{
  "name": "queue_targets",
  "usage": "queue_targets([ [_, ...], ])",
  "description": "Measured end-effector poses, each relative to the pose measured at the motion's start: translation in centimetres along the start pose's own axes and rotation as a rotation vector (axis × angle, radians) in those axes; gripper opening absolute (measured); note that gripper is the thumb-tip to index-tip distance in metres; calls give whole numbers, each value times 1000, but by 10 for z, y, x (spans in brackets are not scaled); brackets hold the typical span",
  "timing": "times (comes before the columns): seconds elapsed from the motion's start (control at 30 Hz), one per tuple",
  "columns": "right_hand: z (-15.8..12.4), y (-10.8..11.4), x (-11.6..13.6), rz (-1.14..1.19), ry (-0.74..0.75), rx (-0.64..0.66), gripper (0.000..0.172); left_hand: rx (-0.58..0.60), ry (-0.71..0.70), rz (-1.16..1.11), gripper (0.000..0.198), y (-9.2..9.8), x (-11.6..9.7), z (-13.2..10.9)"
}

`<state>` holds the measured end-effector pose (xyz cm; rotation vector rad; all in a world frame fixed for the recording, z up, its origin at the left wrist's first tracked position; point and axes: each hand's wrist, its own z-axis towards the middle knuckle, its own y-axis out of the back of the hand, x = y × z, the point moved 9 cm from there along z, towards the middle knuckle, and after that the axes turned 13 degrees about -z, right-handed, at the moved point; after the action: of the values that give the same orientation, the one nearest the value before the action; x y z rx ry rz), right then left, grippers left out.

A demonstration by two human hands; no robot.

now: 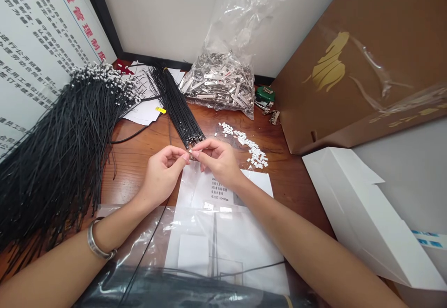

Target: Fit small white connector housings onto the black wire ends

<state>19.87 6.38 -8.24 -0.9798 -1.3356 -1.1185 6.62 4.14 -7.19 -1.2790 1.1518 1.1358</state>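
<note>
My left hand (162,170) and my right hand (218,159) meet over the middle of the table, fingertips pinched together. A tiny white connector (190,151) shows between them, at the tips of my right thumb and forefinger. From under my left hand a thin black wire (151,238) trails down toward the front; its end at the fingers is mostly hidden. Just beyond the fingertips lies a tied bundle of black wires (179,107) with bare metal ends toward me. Loose white connectors (253,149) are scattered to the right of it.
At left is a large heap of black wires (70,135) with white connectors on their ends. A clear bag of metal clips (223,82) stands at the back, beside a green tape measure (265,94). A brown box (314,84) and white carton (359,219) border the right. Plastic-covered papers (195,224) lie below my hands.
</note>
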Motion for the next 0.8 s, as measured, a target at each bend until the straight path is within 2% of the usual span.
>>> queue_targets([
  [0.8,-1,2,1,-7,8,-15,30,-22,-3,17,12,0,0,-1],
])
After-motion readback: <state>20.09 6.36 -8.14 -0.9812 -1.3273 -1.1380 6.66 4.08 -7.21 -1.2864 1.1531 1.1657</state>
